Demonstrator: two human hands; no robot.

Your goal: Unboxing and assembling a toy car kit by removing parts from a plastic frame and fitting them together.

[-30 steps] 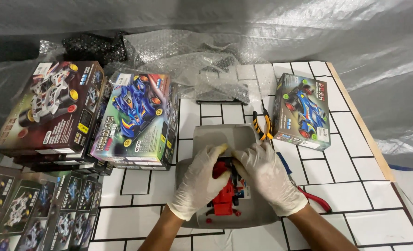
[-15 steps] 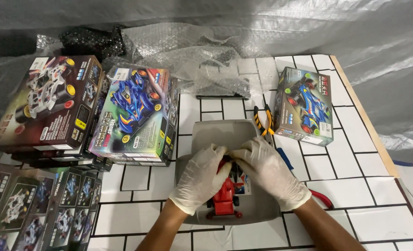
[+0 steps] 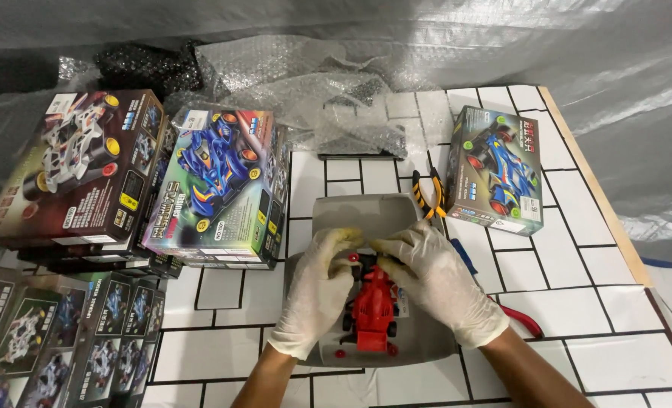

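Observation:
A small red toy car (image 3: pixel 373 310) lies on a grey cardboard tray (image 3: pixel 366 214) in the middle of the white tiled table. My left hand (image 3: pixel 315 291), in a pale glove, grips the car's left front side. My right hand (image 3: pixel 434 279), also gloved, pinches the car's front end from the right. The fingertips of both hands meet over the car's nose, hiding it. The rear wheels and red body show below my hands.
Stacked toy-car boxes (image 3: pixel 219 185) stand at left, with smaller boxes (image 3: pixel 49 340) at the bottom left. One box (image 3: pixel 496 169) lies at right beside yellow-handled pliers (image 3: pixel 429 195). A red-handled tool (image 3: pixel 523 321) lies by my right wrist. Bubble wrap (image 3: pixel 313 91) lies at the back.
The view has shifted slightly. Both hands stay on the red car, with the fingers working at its front end. The car sits a little lower on the tray.

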